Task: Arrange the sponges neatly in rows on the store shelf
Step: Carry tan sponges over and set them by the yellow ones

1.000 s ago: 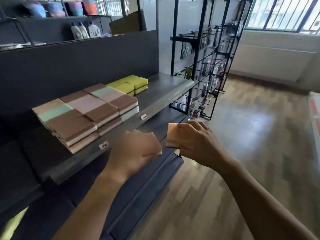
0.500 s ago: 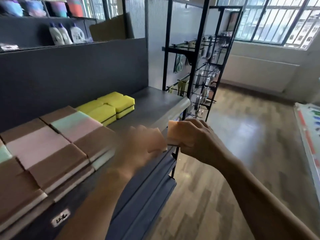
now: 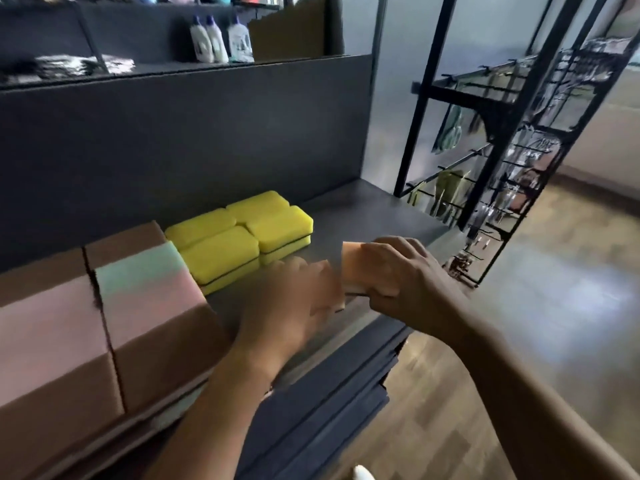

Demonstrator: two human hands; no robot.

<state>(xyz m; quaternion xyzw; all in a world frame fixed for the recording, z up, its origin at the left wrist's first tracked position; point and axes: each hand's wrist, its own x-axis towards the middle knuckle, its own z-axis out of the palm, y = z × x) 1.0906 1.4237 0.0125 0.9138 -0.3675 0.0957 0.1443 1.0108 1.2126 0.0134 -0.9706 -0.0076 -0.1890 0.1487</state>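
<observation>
Both hands have come forward over the shelf (image 3: pixel 363 216) and now sit just right of the yellow sponges (image 3: pixel 242 237). The right hand (image 3: pixel 408 278), knuckles up, grips an orange sponge (image 3: pixel 363 268) above the shelf's front edge. The left hand (image 3: pixel 294 299) beside it is blurred, so its grip cannot be told. Striped brown sponges (image 3: pixel 149 299) lie left of the yellow ones.

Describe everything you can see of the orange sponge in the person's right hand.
The orange sponge is a pale orange rectangular block that looks like soft foam, with a lighter strip along its lower edge. The right hand grips it from the right, fingers curled over its top, so only its left end shows. It is held roughly level over the front of the dark shelf, to the right of the yellow sponges. The blurred left hand is close beside it; whether they touch is unclear.
</observation>
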